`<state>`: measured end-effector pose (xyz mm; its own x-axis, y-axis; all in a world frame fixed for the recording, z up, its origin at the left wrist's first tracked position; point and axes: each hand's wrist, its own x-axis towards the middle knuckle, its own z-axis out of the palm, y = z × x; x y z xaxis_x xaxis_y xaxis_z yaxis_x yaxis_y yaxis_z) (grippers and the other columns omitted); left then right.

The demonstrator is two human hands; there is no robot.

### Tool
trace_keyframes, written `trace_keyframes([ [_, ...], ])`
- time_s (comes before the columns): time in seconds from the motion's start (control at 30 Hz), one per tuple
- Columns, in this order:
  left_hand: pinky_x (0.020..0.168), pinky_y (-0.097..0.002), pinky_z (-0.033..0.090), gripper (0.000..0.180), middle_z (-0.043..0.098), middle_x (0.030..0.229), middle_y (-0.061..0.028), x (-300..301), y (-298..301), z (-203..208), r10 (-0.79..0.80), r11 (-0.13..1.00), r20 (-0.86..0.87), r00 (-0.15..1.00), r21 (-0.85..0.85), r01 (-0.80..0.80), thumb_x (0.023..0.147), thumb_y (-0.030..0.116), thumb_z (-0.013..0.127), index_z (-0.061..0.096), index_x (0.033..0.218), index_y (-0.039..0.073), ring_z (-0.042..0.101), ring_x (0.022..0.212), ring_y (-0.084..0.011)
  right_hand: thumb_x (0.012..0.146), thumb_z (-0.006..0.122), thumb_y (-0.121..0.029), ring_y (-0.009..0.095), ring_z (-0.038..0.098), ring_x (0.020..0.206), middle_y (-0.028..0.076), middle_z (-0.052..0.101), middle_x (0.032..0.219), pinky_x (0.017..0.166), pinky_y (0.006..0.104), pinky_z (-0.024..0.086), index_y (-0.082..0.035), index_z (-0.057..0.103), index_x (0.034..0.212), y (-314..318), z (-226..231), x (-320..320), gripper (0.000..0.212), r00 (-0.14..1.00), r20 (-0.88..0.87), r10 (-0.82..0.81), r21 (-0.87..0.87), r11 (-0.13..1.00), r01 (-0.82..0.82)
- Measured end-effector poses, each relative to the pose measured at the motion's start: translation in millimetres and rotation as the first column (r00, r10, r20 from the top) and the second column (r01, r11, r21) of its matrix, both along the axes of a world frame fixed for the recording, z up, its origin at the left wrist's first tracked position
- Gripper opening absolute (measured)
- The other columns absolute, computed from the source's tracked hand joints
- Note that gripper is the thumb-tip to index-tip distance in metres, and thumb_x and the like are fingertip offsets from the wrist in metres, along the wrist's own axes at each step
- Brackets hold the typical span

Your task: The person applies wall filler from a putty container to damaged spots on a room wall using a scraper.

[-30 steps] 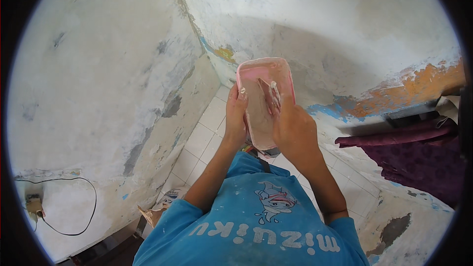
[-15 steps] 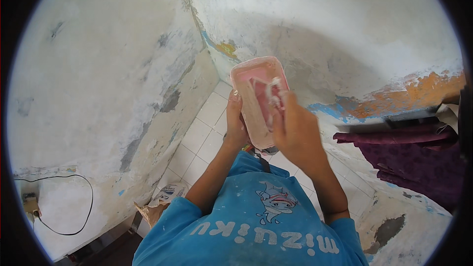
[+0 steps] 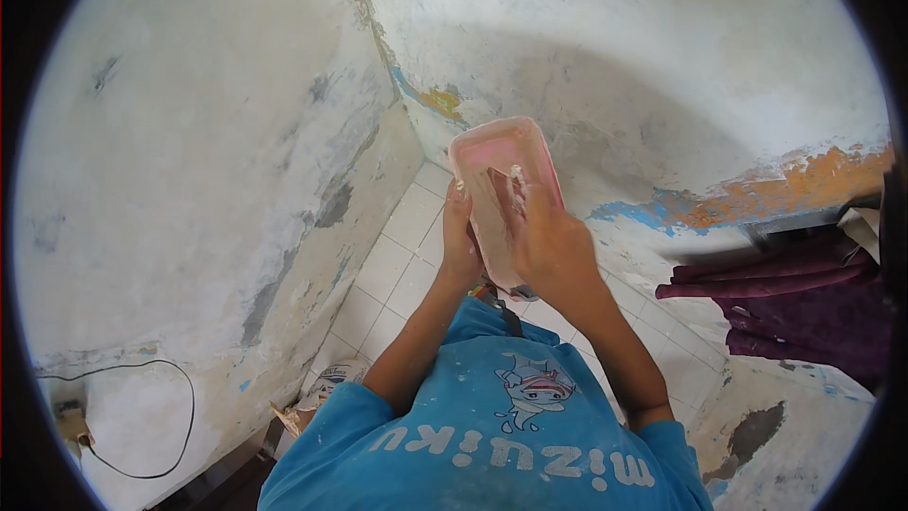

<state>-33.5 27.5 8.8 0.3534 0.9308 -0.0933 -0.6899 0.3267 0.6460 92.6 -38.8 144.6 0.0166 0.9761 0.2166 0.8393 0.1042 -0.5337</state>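
Observation:
My left hand (image 3: pixel 461 237) grips the left side of a shallow pink rectangular tray (image 3: pixel 473 144), its thumb on the rim. A beige, pasty coating covers much of the tray's inside. Over the tray's right part, my right hand (image 3: pixel 560 251) is closed around a putty-smeared scraper (image 3: pixel 516 184). White paste clings to the scraper, whose flat blade seems to rest against the tray's inside. The handle is hidden in my right fist, and the fingers of my left hand are mostly behind the tray.
Two patchy plastered walls meet in a corner (image 3: pixel 388 61) ahead. White floor tiles (image 3: pixel 411 218) lie below. At the right hangs a purple cloth (image 3: pixel 794 298). A black cable (image 3: pixel 192 407) loops at the lower left, near a white bucket (image 3: pixel 333 377).
The tray and both hands sit slightly lower in view. My right hand has moved left and down over the tray, taking the scraper with it.

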Motion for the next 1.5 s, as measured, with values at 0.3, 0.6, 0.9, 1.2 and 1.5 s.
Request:
trace_keyframes([
  [0.3, 0.11, -0.0437, 0.047, 0.058, 0.06, 0.137, -0.0128, -23.4, 21.6, 2.5, 0.004, 0.995, 0.002, 1.0, -0.098, -0.004, 0.107, 0.051, 0.039, 0.048, 0.146, 0.008, 0.059, 0.127, -0.0271, 0.089, 0.06, -0.008, 0.046, 0.066, 0.079, 0.027, 0.066, 0.085, 0.07, 0.0544, 0.051, 0.003, 0.052, 0.118, 28.4, -10.6, -27.4, 0.033, 0.999, -0.032, -0.008, -0.018, 1.0, 0.008],
  [0.6, 0.105, -0.0391, 0.049, 0.057, 0.056, 0.137, -0.0131, -41.7, 33.3, 8.1, -0.023, 0.998, 0.0, 1.0, -0.056, 0.023, 0.106, 0.044, 0.045, 0.04, 0.148, 0.005, 0.059, 0.124, -0.0231, 0.093, 0.059, -0.015, 0.042, 0.068, 0.073, 0.023, 0.067, 0.084, 0.066, 0.0504, 0.055, 0.004, 0.053, 0.119, 39.1, -12.0, -43.1, 0.033, 0.998, -0.061, -0.009, 0.101, 0.995, 0.015],
  [0.9, 0.104, -0.038, 0.049, 0.056, 0.059, 0.132, -0.011, -62.3, 57.8, 8.5, -0.068, 0.997, -0.009, 0.998, -0.028, 0.068, 0.105, 0.044, 0.049, 0.045, 0.144, 0.005, 0.06, 0.121, -0.021, 0.096, 0.065, -0.017, 0.036, 0.069, 0.069, 0.019, 0.07, 0.089, 0.065, 0.0459, 0.055, 0.001, 0.056, 0.12, 50.5, -10.7, -21.8, 0.031, 0.955, -0.248, -0.162, 0.022, 0.985, 0.173],
  [1.2, 0.102, -0.0346, 0.049, 0.057, 0.059, 0.132, -0.0126, -72.0, 71.3, 58.0, -0.085, 0.993, -0.215, 0.973, 0.062, 0.101, 0.105, 0.04, 0.053, 0.044, 0.143, -0.002, 0.059, 0.119, -0.0193, 0.1, 0.068, -0.022, 0.003, 0.054, 0.059, -0.002, 0.061, 0.08, 0.042, 0.0203, 0.04, -0.003, 0.061, 0.109, 47.1, -42.2, 4.1, 0.021, 0.47, -0.847, -0.248, -0.118, 0.95, 0.288],
  [1.5, 0.099, -0.0339, 0.051, 0.061, 0.062, 0.129, -0.0139, -78.3, 83.8, 47.9, -0.179, 0.981, -0.231, 0.956, 0.036, 0.192, 0.105, 0.042, 0.054, 0.046, 0.143, -0.005, 0.063, 0.115, -0.0197, 0.103, 0.064, -0.015, 0.002, 0.055, 0.07, -0.002, 0.062, 0.085, 0.057, 0.0188, 0.043, -0.004, 0.06, 0.111, 32.7, -16.9, 27.4, 0.014, 0.502, -0.832, -0.237, -0.043, 0.929, 0.367],
])
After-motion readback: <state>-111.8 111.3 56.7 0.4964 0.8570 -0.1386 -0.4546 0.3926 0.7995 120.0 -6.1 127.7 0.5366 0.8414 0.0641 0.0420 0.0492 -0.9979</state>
